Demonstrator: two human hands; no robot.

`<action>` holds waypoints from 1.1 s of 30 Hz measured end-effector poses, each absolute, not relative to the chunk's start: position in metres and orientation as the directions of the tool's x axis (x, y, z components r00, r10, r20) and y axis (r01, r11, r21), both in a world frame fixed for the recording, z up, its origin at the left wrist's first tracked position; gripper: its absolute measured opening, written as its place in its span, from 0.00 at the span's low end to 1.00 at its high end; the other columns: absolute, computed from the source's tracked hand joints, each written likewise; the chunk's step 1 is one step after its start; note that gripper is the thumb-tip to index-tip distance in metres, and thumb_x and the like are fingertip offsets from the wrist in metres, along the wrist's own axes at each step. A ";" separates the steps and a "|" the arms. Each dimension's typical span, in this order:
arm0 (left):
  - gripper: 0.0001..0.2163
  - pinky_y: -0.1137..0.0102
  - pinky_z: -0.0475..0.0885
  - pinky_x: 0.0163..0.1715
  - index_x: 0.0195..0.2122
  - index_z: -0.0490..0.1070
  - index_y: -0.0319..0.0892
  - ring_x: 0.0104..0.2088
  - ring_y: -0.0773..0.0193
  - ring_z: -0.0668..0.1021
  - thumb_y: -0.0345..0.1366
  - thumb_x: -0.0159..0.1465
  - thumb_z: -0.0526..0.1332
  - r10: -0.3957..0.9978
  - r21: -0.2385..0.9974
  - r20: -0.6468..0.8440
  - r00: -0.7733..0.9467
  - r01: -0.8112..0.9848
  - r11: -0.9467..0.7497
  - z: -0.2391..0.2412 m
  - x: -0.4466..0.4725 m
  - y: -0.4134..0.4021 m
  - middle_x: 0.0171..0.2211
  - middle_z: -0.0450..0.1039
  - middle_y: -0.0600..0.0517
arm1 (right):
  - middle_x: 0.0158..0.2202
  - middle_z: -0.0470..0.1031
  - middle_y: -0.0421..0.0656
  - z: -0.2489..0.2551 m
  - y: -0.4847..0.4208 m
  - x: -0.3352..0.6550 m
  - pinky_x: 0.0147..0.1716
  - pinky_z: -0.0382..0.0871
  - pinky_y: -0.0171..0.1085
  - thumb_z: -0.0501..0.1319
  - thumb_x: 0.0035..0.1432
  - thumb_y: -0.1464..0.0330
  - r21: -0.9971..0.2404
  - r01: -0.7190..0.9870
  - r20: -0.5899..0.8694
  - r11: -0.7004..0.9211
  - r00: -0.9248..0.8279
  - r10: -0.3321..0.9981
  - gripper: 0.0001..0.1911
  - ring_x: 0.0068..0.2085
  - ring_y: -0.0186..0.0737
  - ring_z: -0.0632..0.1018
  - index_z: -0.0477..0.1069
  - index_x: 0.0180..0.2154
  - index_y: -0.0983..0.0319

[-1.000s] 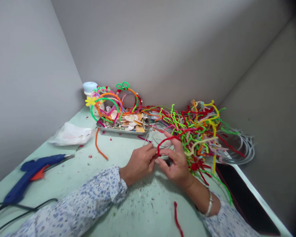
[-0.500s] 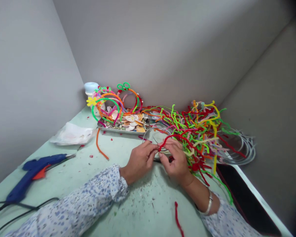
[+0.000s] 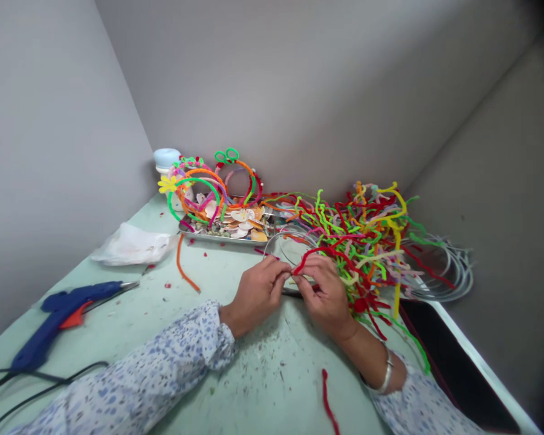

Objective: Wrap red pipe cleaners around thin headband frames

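My left hand [image 3: 259, 291] and my right hand [image 3: 324, 292] meet fingertip to fingertip over the pale green table [image 3: 131, 314]. Both pinch a red pipe cleaner [image 3: 309, 256], which arches up and runs right into a tangled pile of coloured pipe cleaners [image 3: 367, 235]. A thin clear headband [image 3: 284, 244] lies just behind my fingers; whether the pipe cleaner is wound on it I cannot tell.
A metal tray [image 3: 222, 237] of shell-like pieces and decorated headbands [image 3: 206, 184] stands at the back. A blue glue gun [image 3: 58, 314] with its cord lies at left, beside a crumpled plastic bag [image 3: 129, 244]. Bare clear headbands [image 3: 448, 272] lie at right. Loose red [image 3: 327, 406] and orange [image 3: 184, 272] pipe cleaners lie about.
My right hand has closed in on my left, from spread fingers to a pinch. The red pipe cleaner's loop has flattened and shifted slightly away from me.
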State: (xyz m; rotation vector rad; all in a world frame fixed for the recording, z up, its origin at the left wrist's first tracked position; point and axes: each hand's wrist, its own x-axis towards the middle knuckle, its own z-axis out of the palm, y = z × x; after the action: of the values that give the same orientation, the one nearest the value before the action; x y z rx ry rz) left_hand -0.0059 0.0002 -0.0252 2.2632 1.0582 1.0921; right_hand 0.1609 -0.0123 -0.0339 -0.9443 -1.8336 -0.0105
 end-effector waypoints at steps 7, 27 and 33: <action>0.08 0.71 0.66 0.37 0.39 0.72 0.41 0.36 0.65 0.73 0.31 0.66 0.54 0.806 0.698 0.483 0.342 0.406 -0.590 -0.024 -0.005 0.000 0.34 0.71 0.51 | 0.36 0.74 0.44 -0.033 -0.015 0.161 0.42 0.67 0.46 0.62 0.58 0.73 -0.341 0.674 0.793 0.656 -0.167 0.585 0.04 0.41 0.45 0.74 0.72 0.35 0.59; 0.07 0.70 0.66 0.39 0.37 0.73 0.41 0.37 0.64 0.73 0.31 0.66 0.55 0.842 0.784 0.471 0.262 0.312 -0.536 -0.022 -0.003 0.000 0.33 0.71 0.52 | 0.44 0.73 0.46 -0.038 -0.008 0.168 0.48 0.69 0.51 0.62 0.56 0.75 -0.276 0.620 0.833 0.735 -0.228 0.505 0.09 0.48 0.47 0.73 0.73 0.38 0.56; 0.07 0.70 0.67 0.39 0.38 0.72 0.41 0.37 0.64 0.74 0.30 0.66 0.55 0.810 0.739 0.522 0.266 0.333 -0.585 -0.021 -0.003 -0.003 0.34 0.71 0.51 | 0.45 0.71 0.48 -0.033 -0.014 0.161 0.49 0.68 0.52 0.67 0.52 0.70 -0.287 0.665 0.854 0.689 -0.149 0.499 0.10 0.48 0.50 0.72 0.71 0.38 0.58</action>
State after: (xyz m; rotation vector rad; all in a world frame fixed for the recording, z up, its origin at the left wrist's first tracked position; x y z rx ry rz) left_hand -0.0026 -0.0029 -0.0208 2.0519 1.0306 1.2853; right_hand 0.1610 -0.0144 -0.0328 -0.9236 -1.8024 -0.1890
